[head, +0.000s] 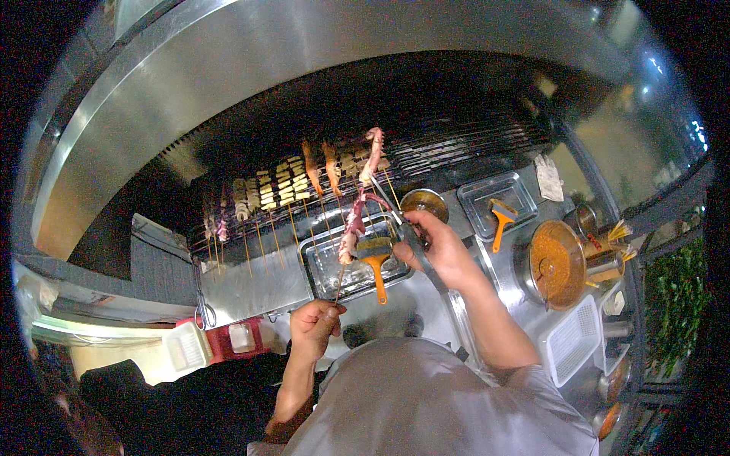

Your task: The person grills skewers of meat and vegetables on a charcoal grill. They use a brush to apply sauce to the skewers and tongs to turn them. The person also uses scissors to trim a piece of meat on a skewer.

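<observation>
My left hand pinches the lower end of a thin skewer, which bears a long piece of squid or octopus tentacle. The piece stretches up over the near edge of the grill. In my right hand are metal scissors or tongs, whose tips meet the tentacle near its middle. Left of it on the grill lie two shrimp skewers, several skewers of pale cubes and other skewered food. Beneath the tentacle, an orange-handled brush lies across a metal tray.
A second tray holds another orange-handled brush. Near it are a bowl of brown liquid and a folded cloth or glove. At right stand a large bowl of orange seasoning and a white plastic basket. The steel hood arches above.
</observation>
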Demonstrator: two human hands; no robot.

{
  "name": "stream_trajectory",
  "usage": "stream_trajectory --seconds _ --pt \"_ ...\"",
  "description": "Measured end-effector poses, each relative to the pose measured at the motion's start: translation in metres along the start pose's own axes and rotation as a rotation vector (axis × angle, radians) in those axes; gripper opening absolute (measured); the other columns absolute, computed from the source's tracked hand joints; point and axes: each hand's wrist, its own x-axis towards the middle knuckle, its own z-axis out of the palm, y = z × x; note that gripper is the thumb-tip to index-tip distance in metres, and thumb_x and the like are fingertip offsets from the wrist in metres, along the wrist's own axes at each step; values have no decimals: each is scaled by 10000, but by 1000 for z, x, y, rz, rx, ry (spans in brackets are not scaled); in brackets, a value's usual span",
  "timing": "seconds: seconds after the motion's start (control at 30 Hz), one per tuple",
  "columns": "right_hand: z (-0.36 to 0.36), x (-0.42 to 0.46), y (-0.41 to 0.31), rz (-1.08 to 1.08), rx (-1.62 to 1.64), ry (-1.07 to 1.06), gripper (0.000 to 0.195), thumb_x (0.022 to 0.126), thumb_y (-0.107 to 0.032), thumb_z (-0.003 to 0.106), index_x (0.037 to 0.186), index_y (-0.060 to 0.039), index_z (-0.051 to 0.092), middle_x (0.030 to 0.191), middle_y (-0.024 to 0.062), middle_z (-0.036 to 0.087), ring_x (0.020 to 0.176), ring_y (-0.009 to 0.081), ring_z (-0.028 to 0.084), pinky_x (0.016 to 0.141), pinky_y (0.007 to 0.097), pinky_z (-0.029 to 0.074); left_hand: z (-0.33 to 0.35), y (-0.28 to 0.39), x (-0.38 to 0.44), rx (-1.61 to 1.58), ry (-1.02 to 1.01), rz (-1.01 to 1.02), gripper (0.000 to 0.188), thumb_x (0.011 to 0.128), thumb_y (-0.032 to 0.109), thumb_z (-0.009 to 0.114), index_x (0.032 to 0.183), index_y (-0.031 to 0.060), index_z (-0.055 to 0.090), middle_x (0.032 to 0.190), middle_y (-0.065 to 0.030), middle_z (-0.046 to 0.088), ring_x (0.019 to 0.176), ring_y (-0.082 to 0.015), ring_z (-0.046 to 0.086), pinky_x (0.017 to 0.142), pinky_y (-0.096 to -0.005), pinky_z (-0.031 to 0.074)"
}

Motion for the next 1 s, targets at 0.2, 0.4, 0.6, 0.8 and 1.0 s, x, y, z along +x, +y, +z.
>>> stream_trajectory --seconds 0.2,0.4,0.6,0.8,1.0 --pt "-9 -4 1 33 -34 26 552 710 -360 730 1094 -12 538 946 171 622 892 262 612 778 345 467 5 7 -1 28 -34 50 187 877 143 567 820 -30 613 617 -43 562 499 -94 486 467 -229 392" --pt "-14 -7 3 103 15 -23 511 708 -347 736 1056 -16 564 911 152 635 861 242 619 764 343 470 7 2 -1 -30 -52 48 190 878 156 570 821 -21 610 605 -40 558 496 -97 489 452 -231 392" --pt "-17 -10 6 39 -52 17 522 715 -349 736 1064 -4 557 869 120 625 787 190 585 732 305 462 13 -3 -1 -109 -6 99 163 875 141 575 836 -16 595 636 -43 568 505 -98 496 458 -227 409" --pt "-23 -4 27 24 151 17 475 752 -268 723 1081 14 528 898 95 614 829 146 568 746 298 461 12 -2 -4 -11 17 57 155 879 130 563 834 -15 594 657 -49 569 512 -95 493 462 -230 411" --pt "-26 1 11 5 349 -52 375 781 -138 693 1079 6 518 902 72 611 853 131 570 756 268 459 9 -4 -8 -38 -62 -81 177 890 143 544 835 -18 594 622 -41 543 493 -93 461 455 -226 379"
